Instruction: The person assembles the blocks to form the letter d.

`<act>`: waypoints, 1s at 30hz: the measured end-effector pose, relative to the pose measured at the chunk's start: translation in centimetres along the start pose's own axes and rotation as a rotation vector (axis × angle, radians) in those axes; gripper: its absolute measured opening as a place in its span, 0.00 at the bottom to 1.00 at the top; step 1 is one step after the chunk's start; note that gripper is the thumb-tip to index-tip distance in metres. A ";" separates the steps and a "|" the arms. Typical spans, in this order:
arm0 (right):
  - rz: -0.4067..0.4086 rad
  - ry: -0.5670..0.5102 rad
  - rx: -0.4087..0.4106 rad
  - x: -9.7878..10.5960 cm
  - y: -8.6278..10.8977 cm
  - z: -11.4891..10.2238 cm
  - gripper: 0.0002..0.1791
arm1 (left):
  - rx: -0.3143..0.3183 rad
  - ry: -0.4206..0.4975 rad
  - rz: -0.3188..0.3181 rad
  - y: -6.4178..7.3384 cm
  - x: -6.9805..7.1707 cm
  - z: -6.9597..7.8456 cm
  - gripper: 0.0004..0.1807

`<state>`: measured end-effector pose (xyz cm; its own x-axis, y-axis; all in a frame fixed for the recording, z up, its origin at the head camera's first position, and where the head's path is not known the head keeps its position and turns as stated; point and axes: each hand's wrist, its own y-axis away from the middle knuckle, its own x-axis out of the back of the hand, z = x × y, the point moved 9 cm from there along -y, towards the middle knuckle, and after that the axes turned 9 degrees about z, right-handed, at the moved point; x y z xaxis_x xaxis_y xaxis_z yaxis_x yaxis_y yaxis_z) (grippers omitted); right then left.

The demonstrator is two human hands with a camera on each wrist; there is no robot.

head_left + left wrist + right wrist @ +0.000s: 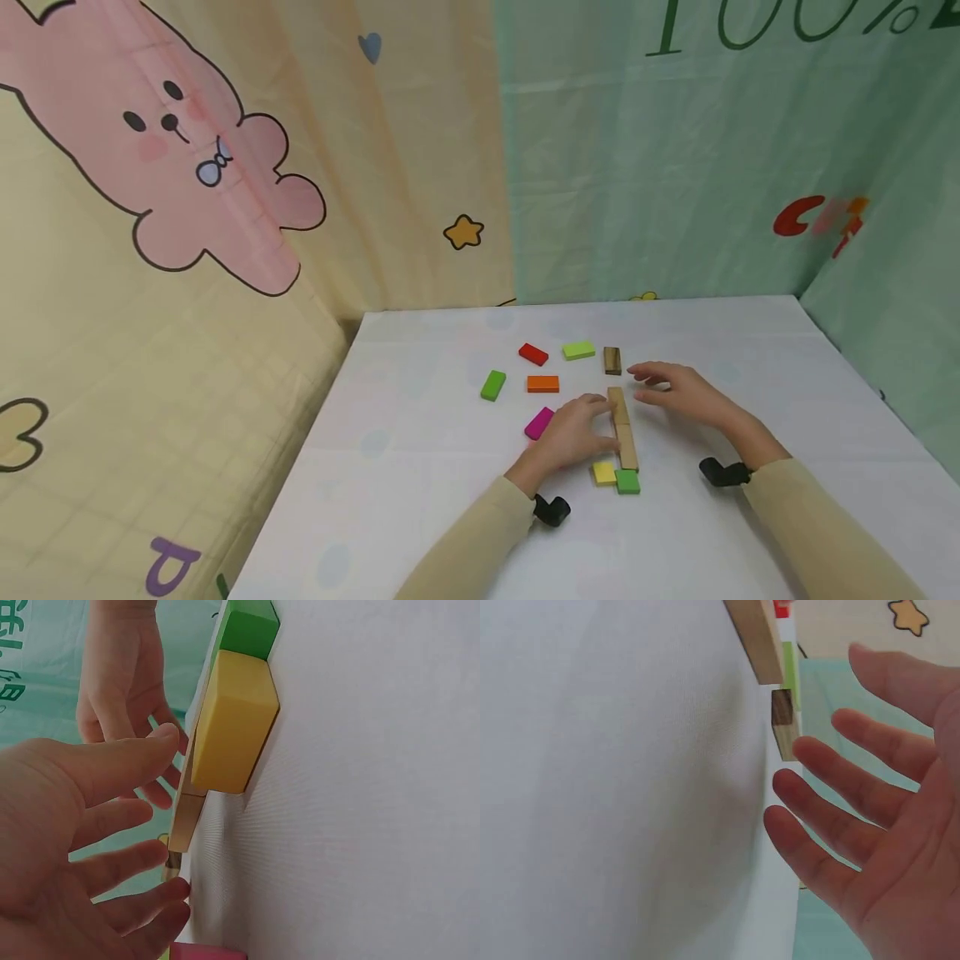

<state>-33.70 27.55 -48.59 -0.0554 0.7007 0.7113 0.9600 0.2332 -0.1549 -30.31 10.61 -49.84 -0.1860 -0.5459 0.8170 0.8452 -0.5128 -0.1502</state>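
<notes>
Two plain wooden blocks (624, 425) lie end to end in a line on the white table. Just left of them is my left hand (573, 433), its fingers spread and slightly bent, with the thumb close to the near block; whether it touches cannot be told. My right hand (686, 393) hovers to the right of the line, fingers apart and holding nothing. A darker striped wooden block (612, 361) lies beyond the line, nearest the right fingertips. At the line's near end sit a yellow block (236, 724) and a green block (627, 482), side by side.
Left of the wooden blocks lie a magenta block (538, 423), partly hidden by the left hand, an orange block (543, 384), a green block (492, 386), a red block (533, 354) and a lime block (579, 350). Printed curtains (420, 167) stand behind the table (390, 500).
</notes>
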 end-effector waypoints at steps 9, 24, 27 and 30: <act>0.003 0.063 -0.062 0.6 -4.1 0.9 0.30 | -0.103 -0.035 0.037 0.2 0.0 1.0 0.34; -0.023 0.072 -0.152 -1.2 -8.6 2.9 0.34 | -0.109 -0.209 0.042 1.0 -0.1 1.0 0.37; -0.030 0.070 -0.162 -1.6 -8.7 3.7 0.33 | -0.097 -0.200 0.015 1.4 -0.4 1.0 0.38; -0.037 0.075 -0.156 -2.0 -8.2 4.4 0.32 | -0.091 -0.201 -0.004 2.0 -1.2 1.0 0.39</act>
<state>-42.68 27.21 -51.80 -0.0760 0.6398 0.7648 0.9890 0.1459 -0.0237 -27.94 10.92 -50.62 -0.0782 -0.4050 0.9110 0.7943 -0.5775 -0.1886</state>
